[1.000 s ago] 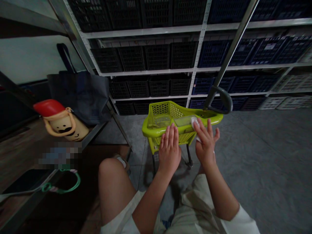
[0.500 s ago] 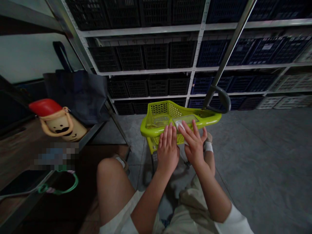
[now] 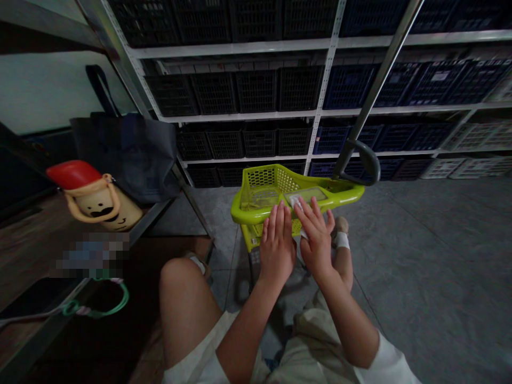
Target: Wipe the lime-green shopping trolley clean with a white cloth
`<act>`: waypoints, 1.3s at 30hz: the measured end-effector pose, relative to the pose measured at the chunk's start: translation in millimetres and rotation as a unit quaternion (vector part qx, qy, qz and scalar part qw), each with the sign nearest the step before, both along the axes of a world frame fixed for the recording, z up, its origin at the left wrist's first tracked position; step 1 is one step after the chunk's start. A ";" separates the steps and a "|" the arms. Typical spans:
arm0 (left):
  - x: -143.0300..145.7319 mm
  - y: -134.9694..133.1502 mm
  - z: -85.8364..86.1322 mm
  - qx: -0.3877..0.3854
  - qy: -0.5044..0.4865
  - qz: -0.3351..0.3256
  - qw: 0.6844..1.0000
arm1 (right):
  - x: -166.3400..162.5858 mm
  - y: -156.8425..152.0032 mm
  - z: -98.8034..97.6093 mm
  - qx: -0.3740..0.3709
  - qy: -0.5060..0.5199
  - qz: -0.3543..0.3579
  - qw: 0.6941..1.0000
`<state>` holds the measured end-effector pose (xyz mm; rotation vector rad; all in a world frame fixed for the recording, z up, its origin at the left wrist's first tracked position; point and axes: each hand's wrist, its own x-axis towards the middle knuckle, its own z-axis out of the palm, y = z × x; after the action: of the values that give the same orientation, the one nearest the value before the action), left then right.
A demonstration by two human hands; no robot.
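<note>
Left, a brown, metal-edged surface (image 3: 24,226) carries a cylindrical, red-capped bottle (image 3: 94,201) and a limp grey-blue bag (image 3: 138,157). Behind, slotted plastic crates (image 3: 256,90) line white metal racks (image 3: 240,49). In the centre stands a glossy green cart (image 3: 250,215) with perforated walls; the left hand (image 3: 278,248) lies on its rim, fingers straight and ungripping. The right hand (image 3: 316,237) stretches its fingers over a white wad, perhaps tissue (image 3: 295,200), on the cart; I cannot tell whether they grip it. Rightward spreads grey tiled floor (image 3: 420,256).
</note>
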<state>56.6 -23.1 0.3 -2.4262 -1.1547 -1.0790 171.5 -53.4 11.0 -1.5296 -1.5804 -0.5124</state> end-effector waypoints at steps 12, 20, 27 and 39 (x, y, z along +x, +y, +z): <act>5.6 -2.9 3.3 -0.008 0.017 0.017 1.000 | 56.3 6.3 -14.7 0.070 0.169 -0.141 0.973; 2.4 1.2 -1.3 0.007 0.012 0.012 1.000 | -2.8 0.6 -6.4 0.009 -0.030 0.014 0.999; 3.9 -2.1 3.3 -0.007 0.012 0.005 1.000 | 78.1 7.2 -17.6 0.089 0.135 -0.136 0.977; 3.0 -0.1 -0.1 0.002 0.008 0.016 1.000 | -3.5 -6.5 -5.7 -0.015 -0.010 0.004 1.000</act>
<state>59.6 -23.2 0.2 -2.4003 -1.1825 -1.0492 167.9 -59.8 5.4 -1.5448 -1.6158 -0.5042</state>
